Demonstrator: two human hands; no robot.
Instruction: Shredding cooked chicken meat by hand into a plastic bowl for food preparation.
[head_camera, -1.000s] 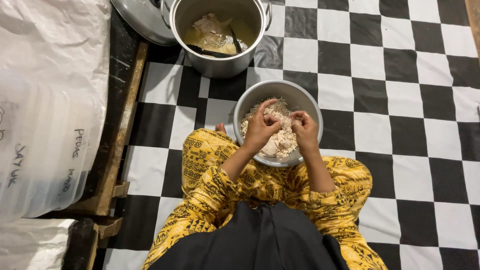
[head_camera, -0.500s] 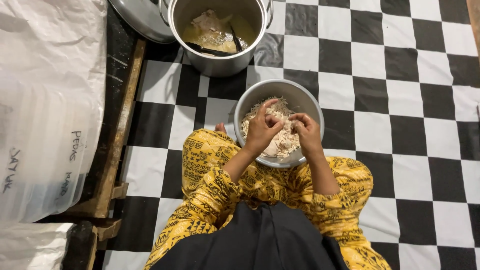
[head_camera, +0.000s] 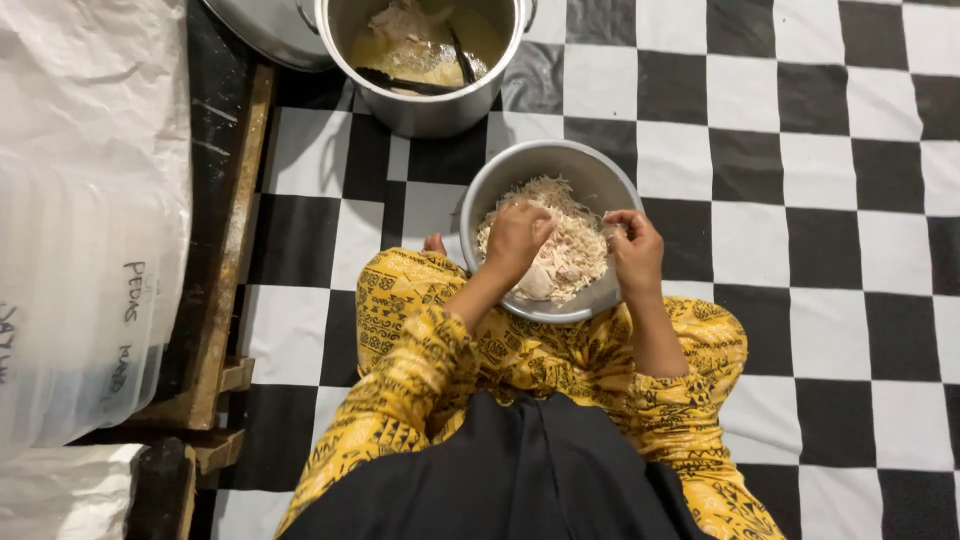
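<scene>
Head view is showing the left hand (head_camera: 517, 235) and right hand (head_camera: 632, 245) pinching shredded meat (head_camera: 560, 245), which could spill over the bowl (head_camera: 500, 180) rim.

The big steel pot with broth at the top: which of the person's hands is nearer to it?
Left. The left hand is in the shredded meat of the metal bowl, below the pot. The right hand is at the bowl's far side from it.

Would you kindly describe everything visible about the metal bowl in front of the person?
The metal bowl is round, grey and dull-shiny, upright on the checkered floor against the person's crossed legs. It holds a heap of pale shredded meat. The left hand and right hand reach into it, fingers on the shreds.
</scene>
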